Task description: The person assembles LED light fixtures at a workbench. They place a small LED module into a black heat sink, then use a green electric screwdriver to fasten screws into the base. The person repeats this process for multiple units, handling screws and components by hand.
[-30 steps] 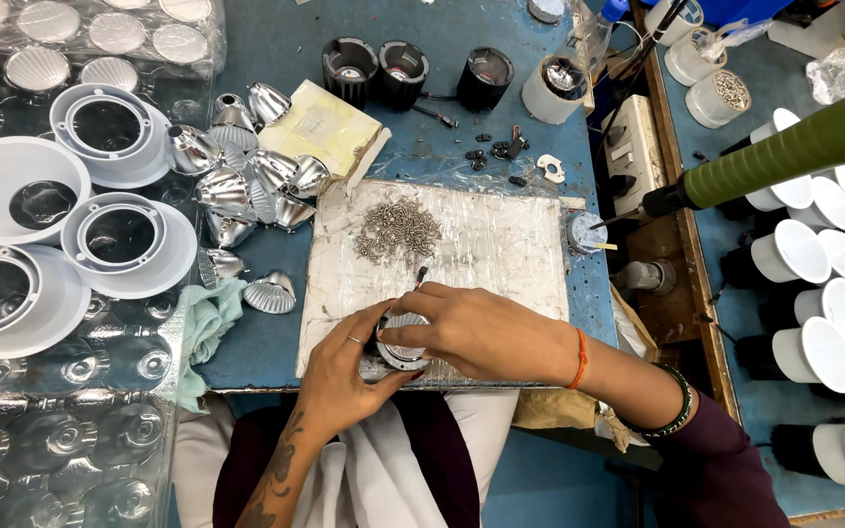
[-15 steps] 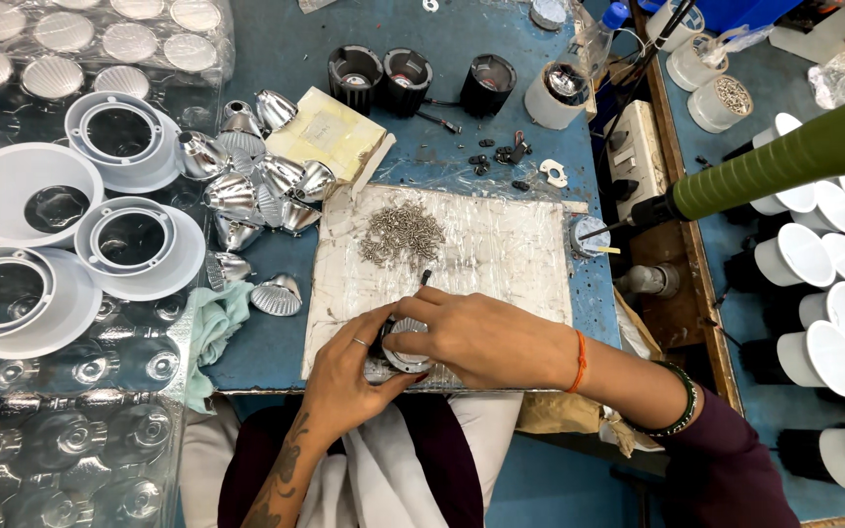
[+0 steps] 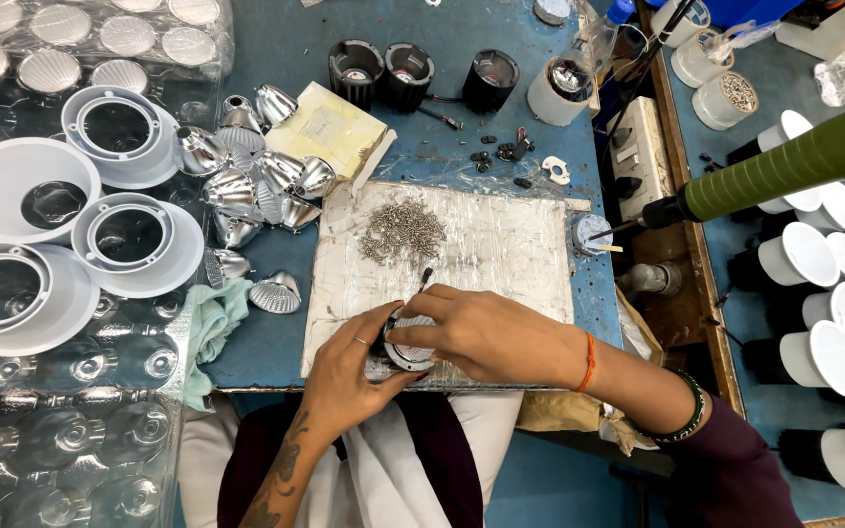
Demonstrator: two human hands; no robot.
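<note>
Both my hands, left hand (image 3: 349,367) and right hand (image 3: 476,332), clamp the lamp (image 3: 405,344); screws (image 3: 401,233) lie straight ahead, nearer my right.

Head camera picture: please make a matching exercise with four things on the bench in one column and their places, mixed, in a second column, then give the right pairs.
Things:
1. pile of screws
2. black housings
3. white rings
4. yellow pad

Places:
A. at the far edge of the blue bench
B. on the pale work board
C. on the left, on clear plastic trays
D. beside the heap of shiny reflectors

Pairs: 1-B, 2-A, 3-C, 4-D
</note>
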